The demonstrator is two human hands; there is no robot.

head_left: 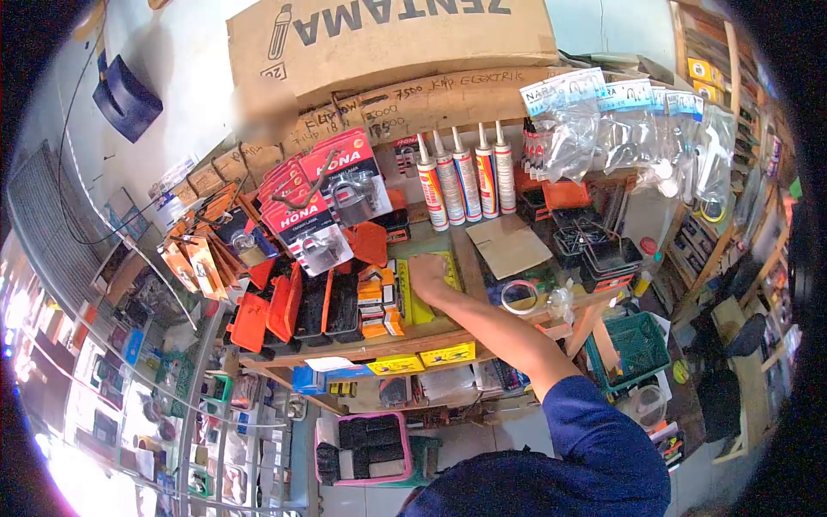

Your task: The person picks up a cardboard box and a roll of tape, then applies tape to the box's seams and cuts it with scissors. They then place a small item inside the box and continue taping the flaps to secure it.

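One hand is in sight, the right hand (428, 277), reaching out on a blue-sleeved arm to the wooden shelf (345, 349). It lies on a flat yellow pack (450, 274) in the middle of that shelf, fingers bent over the near end; I cannot tell whether it really grips the pack. Small orange boxes (372, 303) are stacked just to the left of the pack, and a roll of tape (519, 297) lies to the right beside the forearm. Behind stand white sealant tubes (465, 177), with red carded padlocks (332, 202) hanging to the left.
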